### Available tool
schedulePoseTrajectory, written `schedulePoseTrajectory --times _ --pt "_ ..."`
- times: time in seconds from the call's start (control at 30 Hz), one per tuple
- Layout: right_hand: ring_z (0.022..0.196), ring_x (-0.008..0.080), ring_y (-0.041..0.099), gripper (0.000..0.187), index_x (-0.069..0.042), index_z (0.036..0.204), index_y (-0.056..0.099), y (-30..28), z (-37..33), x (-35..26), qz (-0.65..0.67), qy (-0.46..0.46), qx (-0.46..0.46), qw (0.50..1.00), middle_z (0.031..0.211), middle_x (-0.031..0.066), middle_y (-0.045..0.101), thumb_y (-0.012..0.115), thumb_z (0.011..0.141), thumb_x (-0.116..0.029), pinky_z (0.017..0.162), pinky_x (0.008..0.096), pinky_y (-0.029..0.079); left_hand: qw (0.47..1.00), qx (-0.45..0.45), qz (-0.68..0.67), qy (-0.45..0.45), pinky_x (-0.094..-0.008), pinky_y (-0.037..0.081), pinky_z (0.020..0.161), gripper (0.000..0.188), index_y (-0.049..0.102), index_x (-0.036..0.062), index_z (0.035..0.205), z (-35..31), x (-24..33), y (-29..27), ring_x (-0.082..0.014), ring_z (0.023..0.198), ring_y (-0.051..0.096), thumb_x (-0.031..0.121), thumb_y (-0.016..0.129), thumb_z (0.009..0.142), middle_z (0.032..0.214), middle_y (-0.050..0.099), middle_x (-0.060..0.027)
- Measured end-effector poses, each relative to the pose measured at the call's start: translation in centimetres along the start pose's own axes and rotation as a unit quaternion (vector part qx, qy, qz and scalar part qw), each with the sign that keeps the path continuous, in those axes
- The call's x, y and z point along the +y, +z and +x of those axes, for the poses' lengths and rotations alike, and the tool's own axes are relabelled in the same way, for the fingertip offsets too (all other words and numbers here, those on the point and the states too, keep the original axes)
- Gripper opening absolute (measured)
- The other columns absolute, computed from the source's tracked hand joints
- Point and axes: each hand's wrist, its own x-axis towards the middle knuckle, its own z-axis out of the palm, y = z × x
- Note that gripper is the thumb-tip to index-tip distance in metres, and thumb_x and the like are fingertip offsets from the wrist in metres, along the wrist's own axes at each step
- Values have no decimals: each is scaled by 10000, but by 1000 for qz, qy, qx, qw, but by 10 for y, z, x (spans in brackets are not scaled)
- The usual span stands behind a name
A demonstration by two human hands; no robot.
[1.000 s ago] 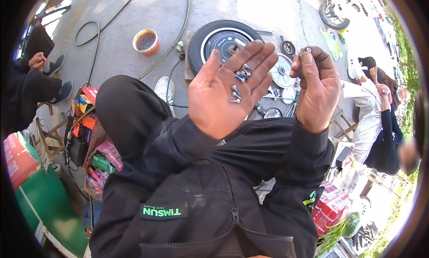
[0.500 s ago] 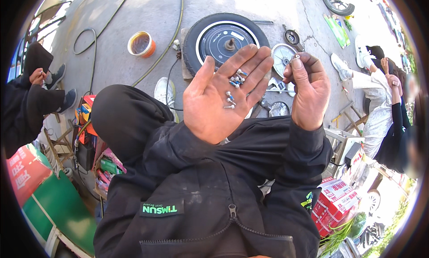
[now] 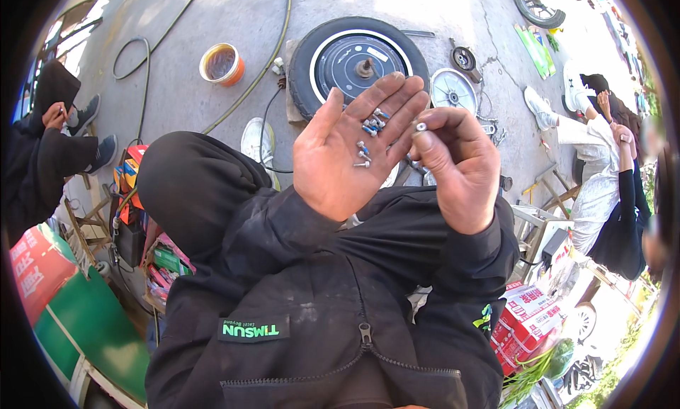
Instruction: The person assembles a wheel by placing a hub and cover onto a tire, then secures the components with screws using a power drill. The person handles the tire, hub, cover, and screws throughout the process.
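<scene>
Left hand (image 3: 333, 171) held palm up, nearly flat, fingers extended; small silver metal bolts (image 3: 373, 127), several blue-threaded, supported loose on palm and finger bases. Right hand (image 3: 462, 166) curled in pinch just beside left fingers; 1 small round silver metal fastener (image 3: 421, 127) gripped at thumb tip. Black rubber-tyred wheel (image 3: 343, 69) laid flat beyond hands.

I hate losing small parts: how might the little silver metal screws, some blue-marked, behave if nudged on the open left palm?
The silver screws would likely slide or roll, lying loose on the open left hand. Wider at one end, they may roll in curves. Looking metallic, they should be stiff.
</scene>
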Motion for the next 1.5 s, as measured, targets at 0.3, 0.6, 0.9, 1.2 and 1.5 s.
schedulePoseTrajectory --times 0.3,0.6,0.9,1.2,1.5 --pt "849 126 677 155 25 1134 625 -21 -9 -21 -38 -109 105 988 1058 120 708 639 980 31 756 238 526 998 45 46 -12 -424 447 1131 531 427 -23 1501 0 7 -11 -328 1446 431 340 378 1116 1570 427 -199" --pt "690 102 642 196 14 1072 688 -236 -136 188 -154 142 442 872 826 40 698 757 926 -97 618 265 508 914 218 282 -195 -208 335 433 258 592 80 1096 -1 22 -130 -79 651 498 312 480 1101 855 501 -11" --pt "702 158 702 226 9 1117 676 -182 -184 462 26 372 462 805 919 70 730 715 963 -150 554 297 530 750 405 433 -292 -243 405 552 205 599 75 1091 -35 27 -183 -116 715 553 251 494 1074 931 578 -29" --pt "1245 438 554 608 51 1329 541 -115 -307 430 -390 413 371 735 1296 288 589 731 805 -192 1080 499 438 723 465 449 -244 -282 505 689 173 599 51 1130 -51 7 -168 -161 820 614 165 497 1049 990 617 -63" --pt "1202 406 609 683 -14 1332 546 -135 -315 467 -489 477 228 694 1257 237 649 807 763 -289 1015 486 489 838 291 373 -272 -329 563 963 372 532 -31 1337 -38 2 -121 -221 1072 684 43 616 981 1197 649 -139"
